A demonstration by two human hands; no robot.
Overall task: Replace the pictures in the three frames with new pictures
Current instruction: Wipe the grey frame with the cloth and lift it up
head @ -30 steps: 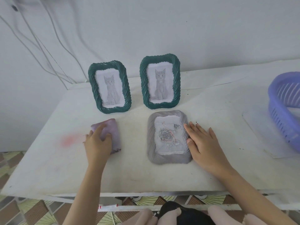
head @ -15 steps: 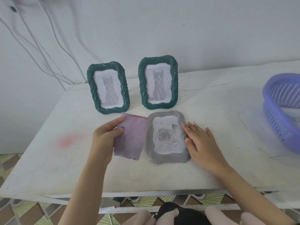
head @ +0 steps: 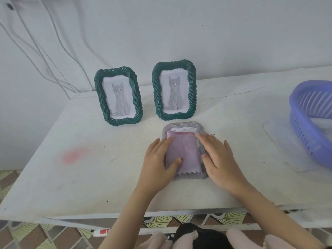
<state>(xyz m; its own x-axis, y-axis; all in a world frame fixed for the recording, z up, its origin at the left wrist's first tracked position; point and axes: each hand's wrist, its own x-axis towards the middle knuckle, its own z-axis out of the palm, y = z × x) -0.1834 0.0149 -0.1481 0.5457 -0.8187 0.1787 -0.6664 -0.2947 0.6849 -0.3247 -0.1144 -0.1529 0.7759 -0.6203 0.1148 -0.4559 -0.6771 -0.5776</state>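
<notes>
A grey frame [head: 201,129] lies flat on the white table [head: 89,177], and a pink cloth [head: 182,152] covers most of it, so only the top strip of its picture shows. My left hand [head: 159,162] rests on the cloth's left side with its thumb pressing on the fabric. My right hand [head: 218,159] lies flat with straight fingers on the frame's right edge. Two green frames, the left one [head: 118,99] and the right one [head: 173,89], stand upright behind, each with a grey cat picture.
A purple plastic basket [head: 312,123] stands at the right on a clear sheet [head: 280,146]. White cables [head: 53,56] hang down the wall at the back left. A pink stain [head: 74,155] marks the table at the left.
My left hand carried the pink cloth from the table's left side rightwards and laid it over the grey frame. My right hand stayed on the frame's right edge.
</notes>
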